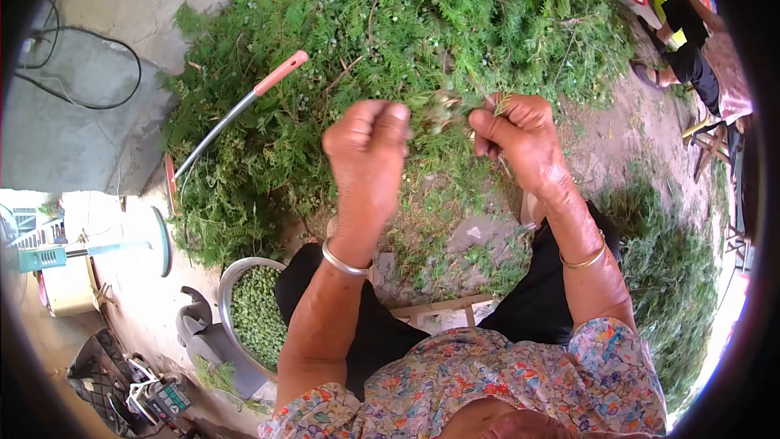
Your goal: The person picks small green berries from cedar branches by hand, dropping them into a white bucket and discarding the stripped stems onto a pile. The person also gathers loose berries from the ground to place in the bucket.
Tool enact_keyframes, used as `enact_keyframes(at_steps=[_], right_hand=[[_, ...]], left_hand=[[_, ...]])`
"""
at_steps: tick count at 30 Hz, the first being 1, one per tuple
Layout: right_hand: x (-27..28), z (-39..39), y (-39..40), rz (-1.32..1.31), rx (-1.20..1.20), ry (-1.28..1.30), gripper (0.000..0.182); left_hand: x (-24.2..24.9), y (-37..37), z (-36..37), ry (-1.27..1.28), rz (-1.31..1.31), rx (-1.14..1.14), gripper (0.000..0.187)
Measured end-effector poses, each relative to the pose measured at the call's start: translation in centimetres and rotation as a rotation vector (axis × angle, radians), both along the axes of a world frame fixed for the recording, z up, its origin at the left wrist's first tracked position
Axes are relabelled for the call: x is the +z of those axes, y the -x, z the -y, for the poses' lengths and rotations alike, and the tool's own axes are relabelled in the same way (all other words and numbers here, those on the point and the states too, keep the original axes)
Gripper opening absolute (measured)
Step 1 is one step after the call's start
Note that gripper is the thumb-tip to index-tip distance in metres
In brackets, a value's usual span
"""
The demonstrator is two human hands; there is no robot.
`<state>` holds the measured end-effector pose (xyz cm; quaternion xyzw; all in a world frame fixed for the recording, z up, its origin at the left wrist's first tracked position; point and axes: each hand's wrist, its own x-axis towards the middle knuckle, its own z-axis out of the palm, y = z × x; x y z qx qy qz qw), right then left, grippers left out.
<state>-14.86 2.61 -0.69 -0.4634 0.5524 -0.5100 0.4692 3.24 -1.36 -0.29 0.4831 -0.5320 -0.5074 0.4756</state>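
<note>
A small evergreen sprig [443,110], smeared by motion, stretches between my two hands above a big heap of cut branches. Thumb and fingers of my right hand [520,134] are pinched round its stem end. My left hand [367,142] is closed, thumb against the curled fingers, close to the sprig's other end; what lies inside it is hidden. The cut evergreen branches [406,24] carry pale green seed cones. By my left knee stands a round metal basin [223,297] holding many small green cones [258,317].
A bent metal rod with a pink handle [280,73] lies on the heap's left side. More greenery [666,276] is piled at right. Another person [703,57] sits at upper right. A fan [158,240], a grey plastic object [215,349] and a black bag [101,370] are at left.
</note>
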Motion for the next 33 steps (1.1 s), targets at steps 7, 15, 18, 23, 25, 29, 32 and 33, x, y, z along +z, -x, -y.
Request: enact_keyframes(at_steps=[7,15,18,23,25,29,32,33], right_hand=[[0.2,-0.1,0.8,-0.012,-0.091,-0.001,0.023],[0.4,-0.2,-0.4,0.056,-0.078,-0.06,0.02],[0.3,-0.2,-0.3,0.055,-0.03,-0.049,0.019],[0.3,-0.4,0.0,0.071,-0.019,-0.072,0.021],[0.3,-0.3,0.1,0.089,-0.024,-0.093,0.021],[-0.2,0.0,0.7,0.225,-0.075,-0.141,0.021],[-0.4,0.1,1.1,0.372,-0.137,-0.142,0.019],[-0.5,0.1,1.2,0.439,-0.131,-0.123,0.019]], left_hand=[[1.4,-1.9,1.5,-0.245,-0.683,-0.105,0.009],[-1.2,2.2,-0.9,0.291,0.255,-0.029,0.013],[-1.3,2.3,-1.1,0.307,0.245,-0.008,0.012],[-0.8,1.6,-0.9,0.0,-0.027,-0.104,0.006],[-0.2,1.2,-0.8,-0.286,-0.458,-0.212,0.006],[0.0,0.2,-0.1,-0.35,-0.648,-0.238,0.009],[-0.3,-1.5,1.2,-0.401,-0.839,-0.356,0.007],[-0.4,-1.7,1.3,-0.42,-0.86,-0.381,0.007]])
